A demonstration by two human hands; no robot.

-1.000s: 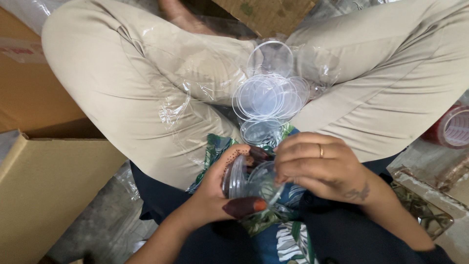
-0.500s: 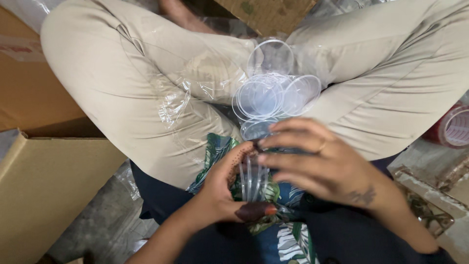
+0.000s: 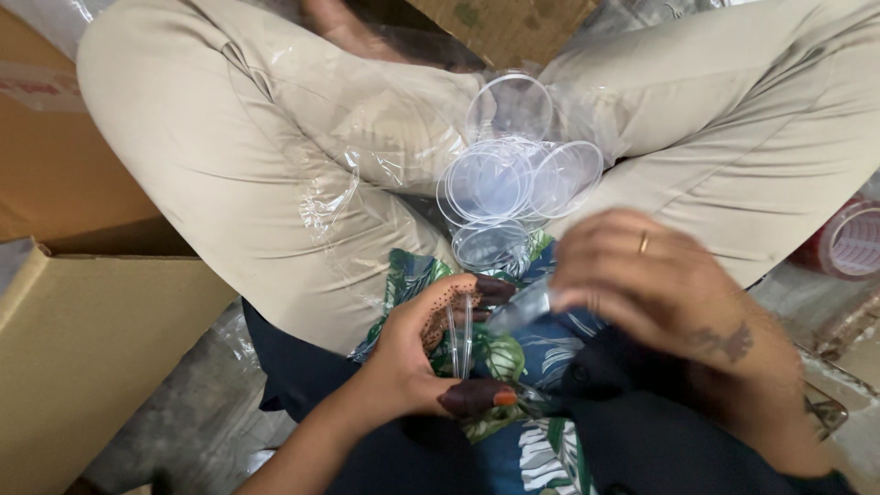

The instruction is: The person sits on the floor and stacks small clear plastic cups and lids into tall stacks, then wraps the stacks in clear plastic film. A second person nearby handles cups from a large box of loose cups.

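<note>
A person is sitting cross-legged in beige trousers (image 3: 229, 174), which are filling most of the head view from nine o'clock round to three o'clock, while a brown cardboard box (image 3: 82, 357) is standing open at about eight o'clock and a second piece of cardboard (image 3: 513, 27) is showing at twelve. A crumpled sheet of clear plastic wrap (image 3: 367, 137) is lying across the lap, and on it, just above centre, a loose pile of clear round plastic lids (image 3: 500, 174) is resting, the discs overlapping one another. A red-patterned round container (image 3: 852, 240) is sitting at three o'clock by the edge. Below the pile, over a green leaf-print cloth (image 3: 495, 357), the left hand (image 3: 422, 353) is closing its grip on a thin clear lid (image 3: 458, 335) held on edge, its flat faces turned toward nine and three o'clock and its rim running upright from twelve to six, pinched between thumb and fingers. The right hand (image 3: 660, 293), blurred with motion and wearing a ring, is hovering at the lid's three o'clock side, its grip narrow around a small clear piece (image 3: 522, 307) whose shape cannot be told. That piece is slanting toward the upright lid, just beside it, so the right hand is the nearer one to its open face, and the lid pile is lying at twelve o'clock from both hands.
</note>
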